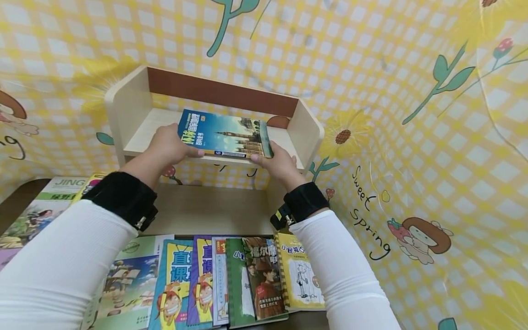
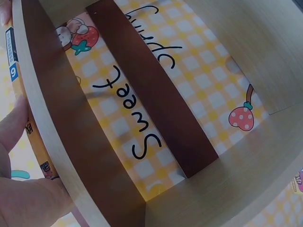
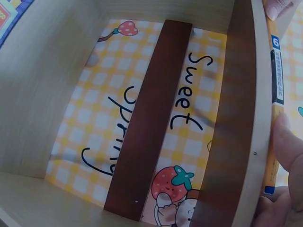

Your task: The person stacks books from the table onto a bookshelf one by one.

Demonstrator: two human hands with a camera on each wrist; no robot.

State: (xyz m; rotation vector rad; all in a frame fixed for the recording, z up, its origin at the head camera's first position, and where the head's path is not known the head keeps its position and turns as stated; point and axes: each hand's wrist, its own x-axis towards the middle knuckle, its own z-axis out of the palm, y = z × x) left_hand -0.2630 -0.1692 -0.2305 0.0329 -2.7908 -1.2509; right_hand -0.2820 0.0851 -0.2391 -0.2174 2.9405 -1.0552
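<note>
A blue book with a clock tower on its cover lies flat on the upper board of a small wooden shelf. Its yellow-orange spine faces me along the board's front edge. My left hand grips the book's left end, thumb against the spine. At the right end my right hand holds it the same way, thumb on the spine. In the left wrist view the spine shows above the shelf edge, and the right wrist view shows the thumb against it.
Below the shelf lies a row of books, including a blue comic-style book, a dark-covered book and a yellow spiral-bound book. Magazines lie at left. A patterned yellow checked cloth covers the walls behind.
</note>
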